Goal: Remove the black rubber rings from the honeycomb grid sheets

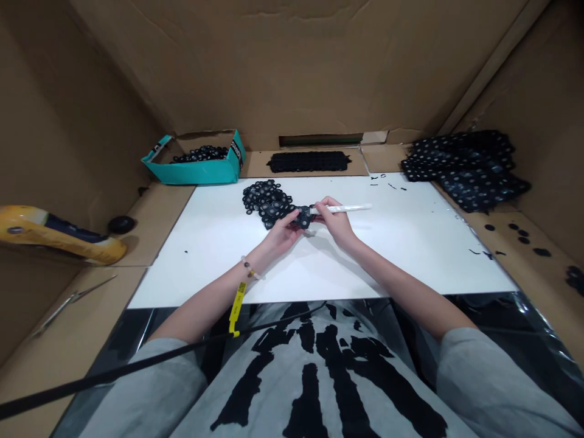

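Note:
My left hand (283, 236) is closed on the near right end of a bunch of small black rings (269, 204) with grey centres, just above the white board (219, 255). A white pen-like tool (353, 208) lies in the closed fingers of my right hand (336, 224), its tip pointing left at the black pieces between my hands. The fingertips of both hands are close together there, and the exact contact of the tip is too small to make out.
Behind stand a teal box (196, 172) of black rings and a black strip (309, 161). Dotted black fabric (474, 164) lies at the back right, black discs (524, 239) at right. On the left are a yellow bottle (59, 234) and scissors (73, 298). Cardboard walls surround the board.

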Available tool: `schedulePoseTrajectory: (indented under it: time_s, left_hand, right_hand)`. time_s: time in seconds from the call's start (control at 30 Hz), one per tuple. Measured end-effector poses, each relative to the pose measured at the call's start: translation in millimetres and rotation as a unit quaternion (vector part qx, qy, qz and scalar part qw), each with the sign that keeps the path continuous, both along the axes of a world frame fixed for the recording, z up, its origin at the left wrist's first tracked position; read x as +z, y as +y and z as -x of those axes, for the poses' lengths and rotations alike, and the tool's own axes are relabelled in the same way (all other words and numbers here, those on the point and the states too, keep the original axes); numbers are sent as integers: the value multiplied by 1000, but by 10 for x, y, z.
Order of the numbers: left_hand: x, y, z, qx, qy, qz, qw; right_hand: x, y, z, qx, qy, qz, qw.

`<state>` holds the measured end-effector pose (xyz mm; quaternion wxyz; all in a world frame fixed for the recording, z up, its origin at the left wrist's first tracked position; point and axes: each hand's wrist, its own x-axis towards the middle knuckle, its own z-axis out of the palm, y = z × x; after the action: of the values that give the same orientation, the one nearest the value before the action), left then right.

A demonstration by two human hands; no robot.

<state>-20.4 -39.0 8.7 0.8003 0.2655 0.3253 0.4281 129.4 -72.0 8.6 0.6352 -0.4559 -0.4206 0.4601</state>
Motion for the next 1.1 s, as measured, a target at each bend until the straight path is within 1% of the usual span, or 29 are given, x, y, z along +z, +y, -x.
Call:
schedulePoseTrajectory:
  time_s: [0.17, 0.3, 0.43, 0.6, 0.7, 0.77, 0.8, 0.9, 0.97, 1.0, 1.1]
  left_hand:
    - [-51, 19, 10, 0, 57, -68, 996]
    - [-109, 9, 10, 9, 71, -99, 993]
    - [-153, 4, 8, 22, 65, -116, 991]
    - [-173, -2, 4, 34, 69, -118, 990]
    - [-165, -4, 3, 25, 70, -115, 991]
    - [-156, 1, 5, 18, 66, -114, 991]
    - [-152, 6, 7, 18, 63, -113, 991]
    - [-147, 30, 13, 26, 58, -107, 992]
    - [-151, 49, 19, 34, 62, -104, 992]
    - [-153, 59, 22, 37, 65, -105, 992]
    - [-149, 75, 38, 34, 75, -115, 990]
  right_hand:
    - [-72, 11, 0, -10, -22, -4, 1000]
    - [-134, 15, 10, -28, -71, -17, 997]
    - [-108, -15, 41, -43, -139, -47, 988]
    - [-46, -30, 86, -67, -241, -71, 966]
    - [-67, 8, 87, -69, -266, -72, 959]
    - [-96, 42, 73, -69, -250, -68, 963]
    - [-108, 57, 61, -64, -225, -61, 970]
    - [-123, 92, 8, -14, -83, 5, 996]
    - [-114, 103, -33, 20, 8, 60, 998]
    - [-107, 105, -51, 26, 37, 76, 996]
    - [-80, 102, -84, 19, 67, 76, 995]
